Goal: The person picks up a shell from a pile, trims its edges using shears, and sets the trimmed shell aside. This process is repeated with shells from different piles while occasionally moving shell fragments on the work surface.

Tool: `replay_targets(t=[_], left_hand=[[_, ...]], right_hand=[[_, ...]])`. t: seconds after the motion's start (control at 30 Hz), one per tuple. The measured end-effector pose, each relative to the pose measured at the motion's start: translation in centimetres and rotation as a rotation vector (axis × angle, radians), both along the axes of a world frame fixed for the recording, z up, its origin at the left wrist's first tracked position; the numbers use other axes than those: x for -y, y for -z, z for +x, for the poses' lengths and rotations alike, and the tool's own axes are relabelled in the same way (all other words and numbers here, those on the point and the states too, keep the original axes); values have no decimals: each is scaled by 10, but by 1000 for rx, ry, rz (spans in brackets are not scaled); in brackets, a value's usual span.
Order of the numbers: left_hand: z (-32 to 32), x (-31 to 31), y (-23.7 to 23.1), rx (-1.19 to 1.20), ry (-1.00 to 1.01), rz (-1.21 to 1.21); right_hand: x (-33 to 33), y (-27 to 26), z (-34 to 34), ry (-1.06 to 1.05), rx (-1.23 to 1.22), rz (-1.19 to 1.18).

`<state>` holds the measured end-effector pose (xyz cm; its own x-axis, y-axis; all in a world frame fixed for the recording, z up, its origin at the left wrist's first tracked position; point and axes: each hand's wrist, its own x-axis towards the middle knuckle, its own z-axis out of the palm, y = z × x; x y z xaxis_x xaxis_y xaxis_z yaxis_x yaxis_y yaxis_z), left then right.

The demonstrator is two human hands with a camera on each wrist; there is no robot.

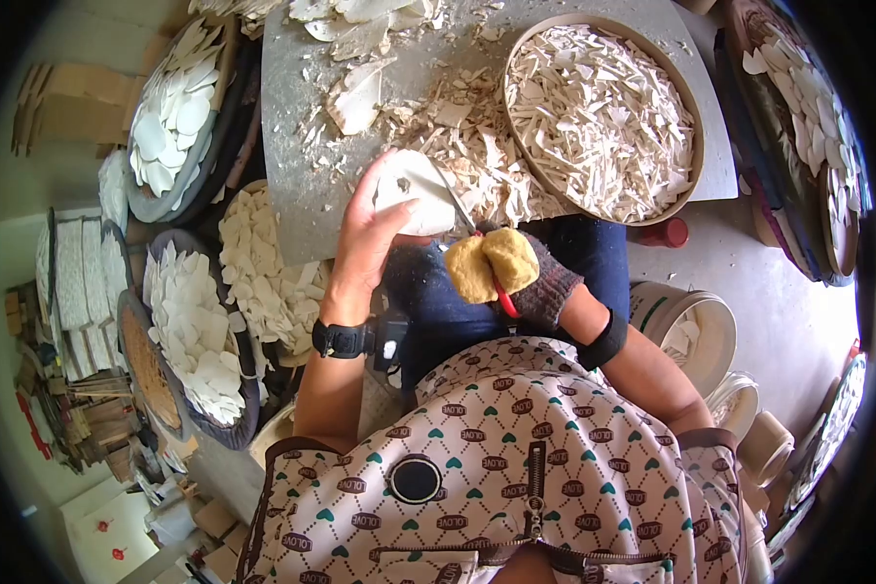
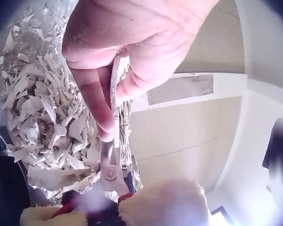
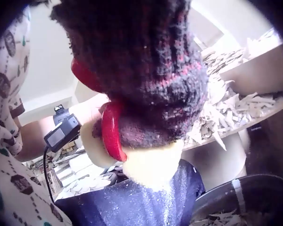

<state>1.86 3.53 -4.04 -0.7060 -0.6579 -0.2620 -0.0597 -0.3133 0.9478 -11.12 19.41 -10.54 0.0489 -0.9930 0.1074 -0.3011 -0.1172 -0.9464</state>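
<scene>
My bare left hand (image 1: 365, 234) grips a flat white chip-like slab (image 1: 420, 195) with a small dark spot, over the front edge of the metal table. In the left wrist view the slab (image 2: 114, 89) appears edge-on between thumb and fingers. My right hand (image 1: 553, 287), in a dark knitted glove, holds scissors (image 2: 110, 173) with red handles (image 3: 112, 132). Yellow sponge padding (image 1: 492, 265) is wrapped about the handles. The scissor blades (image 1: 457, 206) reach the slab's right edge, close to the left fingertips. The glove (image 3: 146, 70) hides most of the right fingers.
A round tray (image 1: 509, 127) heaped with white fragments stands on the metal table (image 1: 297, 195). Loose scraps (image 1: 457, 127) lie beside it, larger pieces (image 1: 360, 95) behind. Baskets of white slabs (image 1: 193, 326) stand at left. Buckets (image 1: 715, 336) are at right.
</scene>
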Motion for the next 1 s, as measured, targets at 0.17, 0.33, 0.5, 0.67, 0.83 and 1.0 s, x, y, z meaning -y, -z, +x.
replay_targets(t=[0.17, 0.33, 0.5, 0.67, 0.83, 1.0], left_hand=[[-2, -8, 9, -39, -122, -63], [-2, -15, 9, -76, -189, -48], [0, -11, 8, -12, -70, -39], [4, -12, -3, 39, -8, 15], [11, -14, -12, 83, 19, -55], [18, -28, -29, 161, 133, -32]], right_hand=[[3, 9, 5, 104, 88, -27], [1, 4, 3, 92, 119, -9], [2, 1, -2, 78, 15, -10], [-4, 2, 4, 151, 200, 1], [-9, -4, 16, 149, 877, 165], [-14, 0, 9, 91, 171, -114]])
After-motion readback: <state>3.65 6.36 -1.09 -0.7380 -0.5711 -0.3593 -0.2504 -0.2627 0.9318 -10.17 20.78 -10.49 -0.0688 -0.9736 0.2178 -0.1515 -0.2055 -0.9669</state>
